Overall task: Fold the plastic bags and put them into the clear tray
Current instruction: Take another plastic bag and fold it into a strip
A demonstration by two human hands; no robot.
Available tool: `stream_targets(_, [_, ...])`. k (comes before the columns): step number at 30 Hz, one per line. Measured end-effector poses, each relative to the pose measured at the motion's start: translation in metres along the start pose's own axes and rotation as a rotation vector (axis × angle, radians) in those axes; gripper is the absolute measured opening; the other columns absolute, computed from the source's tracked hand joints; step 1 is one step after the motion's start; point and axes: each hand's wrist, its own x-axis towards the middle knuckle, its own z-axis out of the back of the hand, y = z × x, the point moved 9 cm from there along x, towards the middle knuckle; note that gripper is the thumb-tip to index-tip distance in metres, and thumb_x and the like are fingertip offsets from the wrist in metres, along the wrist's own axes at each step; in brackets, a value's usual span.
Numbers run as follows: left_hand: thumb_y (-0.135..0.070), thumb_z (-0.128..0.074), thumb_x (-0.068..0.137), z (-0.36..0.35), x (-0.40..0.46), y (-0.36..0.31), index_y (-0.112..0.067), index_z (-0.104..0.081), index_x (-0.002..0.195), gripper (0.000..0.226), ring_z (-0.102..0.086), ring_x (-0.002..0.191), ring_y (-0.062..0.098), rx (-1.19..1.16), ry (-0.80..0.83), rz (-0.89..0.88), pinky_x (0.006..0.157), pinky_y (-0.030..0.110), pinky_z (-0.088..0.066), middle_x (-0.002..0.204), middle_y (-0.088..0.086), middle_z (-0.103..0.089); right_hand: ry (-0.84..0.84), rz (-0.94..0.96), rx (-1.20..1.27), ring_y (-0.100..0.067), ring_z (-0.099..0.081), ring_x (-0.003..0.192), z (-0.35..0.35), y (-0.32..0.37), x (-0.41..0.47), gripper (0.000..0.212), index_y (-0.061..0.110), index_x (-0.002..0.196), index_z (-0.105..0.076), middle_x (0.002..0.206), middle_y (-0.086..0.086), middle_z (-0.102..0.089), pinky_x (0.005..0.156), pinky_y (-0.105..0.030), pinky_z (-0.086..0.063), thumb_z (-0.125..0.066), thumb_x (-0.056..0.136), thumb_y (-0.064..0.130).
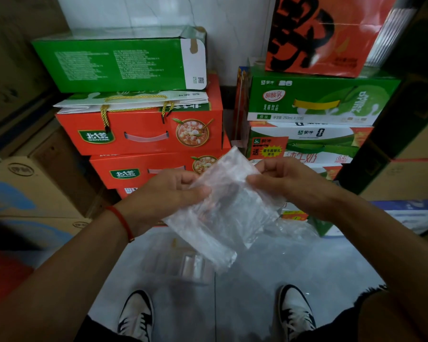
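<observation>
In the clear tray (176, 265), folded bags (192, 264)

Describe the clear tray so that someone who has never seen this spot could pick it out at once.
Start at the pale tiled floor in front of the stacked red and green cartons. Between the person's two sneakers and the cartons, just below the plastic bag held in both hands, lies the clear tray. It is see-through and low, with something folded and clear already inside, unlike the printed cardboard around it.

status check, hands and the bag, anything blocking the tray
Left hand and right hand both pinch the clear crumpled plastic bag, held in the air. Clear plastic tray on the floor below, nothing blocking it.
</observation>
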Motion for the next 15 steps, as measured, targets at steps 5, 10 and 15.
stream_targets(5, [-0.029,-0.069,0.094,0.004,0.001,-0.004,-0.011,-0.077,0.091,0.019,-0.066,0.064,0.008,0.083,-0.086,-0.022,0.058,0.020,-0.050,0.080,0.008,-0.076,-0.007,0.018,0.019,-0.019,-0.070,0.070,0.003,-0.001,0.002,0.009,0.012,0.095,-0.072,0.087,-0.013,-0.077,0.060,-0.026,-0.053,-0.073,0.094,0.020])
stream_targets(10, [-0.021,-0.068,0.095,0.012,0.001,0.000,-0.010,-0.079,0.089,0.016,-0.068,0.070,0.015,-0.041,-0.195,-0.009,0.070,0.031,-0.056,0.081,0.011,-0.077,-0.088,0.053,0.019,-0.012,-0.065,0.066,0.013,0.001,0.003,0.013,0.010,0.092,-0.075,0.080,-0.004,-0.075,0.060,-0.022,-0.050,-0.071,0.096,0.023])
stream_targets(15, [-0.011,-0.063,0.097,0.001,0.003,0.009,-0.001,-0.077,0.096,0.017,-0.073,0.075,0.020,-0.309,-0.173,0.070,0.068,0.032,-0.062,0.089,0.015,-0.077,-0.263,0.087,0.159,-0.019,-0.071,0.081,0.026,0.007,0.004,0.016,0.011,0.103,-0.076,0.094,-0.010,-0.077,0.070,-0.031,-0.059,-0.069,0.098,0.025])
